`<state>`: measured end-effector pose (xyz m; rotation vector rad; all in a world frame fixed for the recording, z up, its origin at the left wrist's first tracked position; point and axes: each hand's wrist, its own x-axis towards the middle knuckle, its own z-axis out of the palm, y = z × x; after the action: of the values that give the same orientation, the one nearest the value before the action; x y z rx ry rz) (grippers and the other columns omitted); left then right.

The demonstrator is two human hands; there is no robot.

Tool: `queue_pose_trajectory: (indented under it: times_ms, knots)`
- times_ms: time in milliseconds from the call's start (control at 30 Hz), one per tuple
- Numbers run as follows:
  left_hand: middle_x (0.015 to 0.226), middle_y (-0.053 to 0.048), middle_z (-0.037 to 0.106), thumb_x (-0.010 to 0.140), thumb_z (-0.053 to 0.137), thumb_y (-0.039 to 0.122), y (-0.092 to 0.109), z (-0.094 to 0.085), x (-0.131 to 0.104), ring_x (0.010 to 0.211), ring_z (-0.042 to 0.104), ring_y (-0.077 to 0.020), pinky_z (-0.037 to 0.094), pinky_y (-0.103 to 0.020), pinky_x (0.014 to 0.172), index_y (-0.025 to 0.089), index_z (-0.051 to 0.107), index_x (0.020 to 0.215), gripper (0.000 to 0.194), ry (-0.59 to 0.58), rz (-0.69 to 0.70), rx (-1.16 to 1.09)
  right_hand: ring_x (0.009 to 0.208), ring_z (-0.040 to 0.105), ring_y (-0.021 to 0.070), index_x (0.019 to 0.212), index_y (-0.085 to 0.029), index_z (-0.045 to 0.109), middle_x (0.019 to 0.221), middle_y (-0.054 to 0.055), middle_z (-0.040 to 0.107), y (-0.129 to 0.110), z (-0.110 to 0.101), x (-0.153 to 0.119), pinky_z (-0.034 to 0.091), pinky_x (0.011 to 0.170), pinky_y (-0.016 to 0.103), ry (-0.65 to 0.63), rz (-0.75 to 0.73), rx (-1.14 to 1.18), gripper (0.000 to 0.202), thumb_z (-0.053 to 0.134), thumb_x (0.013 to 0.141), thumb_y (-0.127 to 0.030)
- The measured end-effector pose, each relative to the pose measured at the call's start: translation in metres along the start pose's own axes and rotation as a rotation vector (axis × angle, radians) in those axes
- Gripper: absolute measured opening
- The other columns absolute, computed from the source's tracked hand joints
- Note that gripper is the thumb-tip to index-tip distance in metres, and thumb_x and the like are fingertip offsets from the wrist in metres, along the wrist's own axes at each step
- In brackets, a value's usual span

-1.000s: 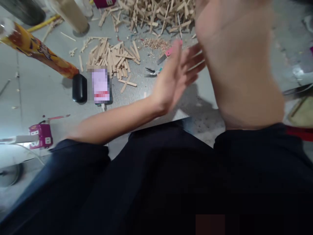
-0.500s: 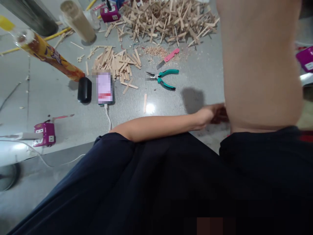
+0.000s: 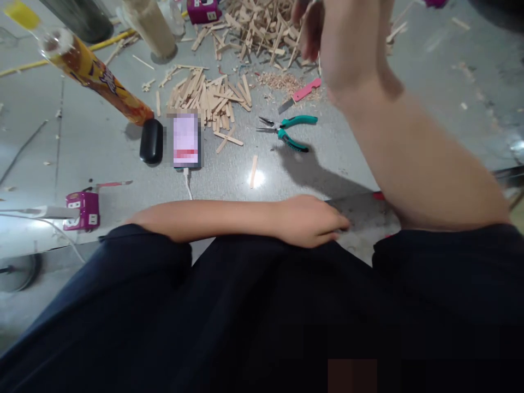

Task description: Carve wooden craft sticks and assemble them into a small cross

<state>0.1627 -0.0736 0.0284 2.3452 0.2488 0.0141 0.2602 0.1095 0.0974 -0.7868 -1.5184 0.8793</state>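
My left hand [image 3: 311,221] is low in front of my body, its fingers curled together and pointing right. Whatever they may hold is hidden. Raised over the table, my right hand [image 3: 341,46] is cut off by the top edge, its visible fingers bent. A small pale bit shows at its fingertips, too little to name. Behind it lies a large heap of wooden craft sticks [image 3: 262,33]. Teal-handled needle-nose pliers [image 3: 282,128] lie spread on the table between my hands. Beyond them are a pink-handled blade [image 3: 303,93] and wood shavings [image 3: 280,82].
A smaller pile of sticks [image 3: 204,98] and a single stick [image 3: 254,172] lie left of the pliers. Nearby are a plugged-in phone [image 3: 186,139], a black case [image 3: 151,141], an orange-labelled bottle [image 3: 98,76], a cloudy container [image 3: 149,30] and a purple socket block [image 3: 84,210].
My right forearm has swung up and left, bringing the hand into view over the table. My left hand has drawn back left and down. The view has shifted slightly.
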Motion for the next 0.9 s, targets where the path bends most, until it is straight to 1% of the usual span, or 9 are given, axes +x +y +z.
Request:
queue_pose_trajectory:
  times_ms: [67, 100, 167, 267, 367, 433, 533, 700, 900]
  knots:
    - [0.116, -0.018, 0.084, 0.108, 0.051, 0.02, -0.009, -0.025, -0.051, 0.111, 0.081, -0.0346, 0.063, -0.053, 0.101, 0.012, 0.079, 0.123, 0.032, 0.1, -0.012, 0.293, 0.069, 0.061, 0.0125, 0.105, -0.029, 0.068, 0.079, -0.007, 0.066, -0.01, -0.001, -0.027, 0.052, 0.058, 0.027, -0.109, -0.045, -0.05, 0.018, 0.065, 0.113, -0.045]
    - [0.115, -0.017, 0.083, 0.106, 0.051, 0.016, -0.017, -0.035, -0.075, 0.11, 0.081, -0.0347, 0.063, -0.054, 0.1, 0.012, 0.078, 0.12, 0.031, 0.146, -0.065, 0.403, 0.079, 0.063, 0.0158, 0.12, -0.035, 0.064, 0.088, -0.006, 0.067, -0.011, -0.002, -0.037, 0.058, 0.068, 0.031, -0.185, -0.05, -0.095, 0.014, 0.06, 0.115, -0.047]
    - [0.128, -0.019, 0.082, 0.102, 0.054, 0.012, -0.038, -0.048, -0.116, 0.114, 0.082, -0.0342, 0.066, -0.053, 0.099, 0.012, 0.077, 0.125, 0.032, 0.231, -0.158, 0.529, 0.076, 0.06, 0.0147, 0.115, -0.037, 0.06, 0.099, -0.006, 0.064, -0.005, -0.003, -0.046, 0.06, 0.077, 0.033, -0.215, -0.081, -0.152, 0.015, 0.058, 0.116, -0.052]
    - [0.15, -0.02, 0.075, 0.101, 0.053, 0.006, -0.072, -0.048, -0.151, 0.145, 0.072, -0.0353, 0.063, -0.056, 0.116, 0.013, 0.072, 0.138, 0.042, 0.385, -0.252, 0.574, 0.066, 0.056, 0.014, 0.108, -0.036, 0.059, 0.082, -0.008, 0.056, 0.017, 0.005, -0.046, 0.053, 0.06, 0.034, -0.226, -0.137, -0.052, 0.036, 0.067, 0.105, -0.071]
    - [0.163, -0.024, 0.066, 0.103, 0.059, 0.01, -0.094, -0.037, -0.16, 0.163, 0.056, -0.0372, 0.057, -0.059, 0.126, 0.011, 0.069, 0.145, 0.043, 0.331, -0.205, 0.449, 0.07, 0.061, 0.0157, 0.115, -0.035, 0.059, 0.091, -0.006, 0.067, 0.034, 0.017, -0.056, 0.056, 0.062, 0.035, -0.29, 0.127, 0.0, 0.035, 0.063, 0.109, -0.069]
    - [0.169, -0.022, 0.061, 0.105, 0.06, 0.013, -0.101, -0.031, -0.16, 0.167, 0.05, -0.0354, 0.051, -0.059, 0.134, 0.012, 0.067, 0.149, 0.044, 0.296, -0.153, 0.42, 0.065, 0.06, 0.0157, 0.115, -0.033, 0.061, 0.094, -0.004, 0.069, 0.037, 0.021, -0.07, 0.055, 0.059, 0.036, -0.309, 0.119, 0.012, 0.039, 0.065, 0.106, -0.071]
    - [0.173, -0.021, 0.057, 0.109, 0.06, 0.019, -0.107, -0.025, -0.162, 0.168, 0.048, -0.0374, 0.047, -0.061, 0.137, 0.015, 0.064, 0.153, 0.044, 0.274, -0.128, 0.474, 0.085, 0.07, 0.0201, 0.126, -0.03, 0.068, 0.104, 0.002, 0.073, 0.033, 0.019, -0.094, 0.062, 0.089, 0.043, -0.323, 0.106, -0.099, 0.032, 0.072, 0.106, -0.055]
    - [0.159, -0.026, 0.065, 0.106, 0.069, 0.027, -0.112, -0.018, -0.169, 0.155, 0.061, -0.0427, 0.061, -0.061, 0.12, 0.014, 0.065, 0.151, 0.047, 0.405, -0.177, 0.477, 0.096, 0.074, 0.0269, 0.128, -0.037, 0.067, 0.114, 0.004, 0.078, 0.033, 0.017, -0.119, 0.065, 0.094, 0.05, -0.292, 0.253, -0.178, 0.031, 0.067, 0.105, -0.058]
    - [0.149, -0.024, 0.073, 0.104, 0.073, 0.032, -0.111, -0.018, -0.173, 0.133, 0.073, -0.0385, 0.065, -0.055, 0.104, 0.015, 0.062, 0.146, 0.047, 0.59, -0.269, 0.465, 0.088, 0.075, 0.0295, 0.133, -0.042, 0.069, 0.119, 0.004, 0.078, 0.049, 0.009, -0.141, 0.065, 0.087, 0.054, -0.365, 0.126, -0.149, 0.041, 0.077, 0.094, -0.047]
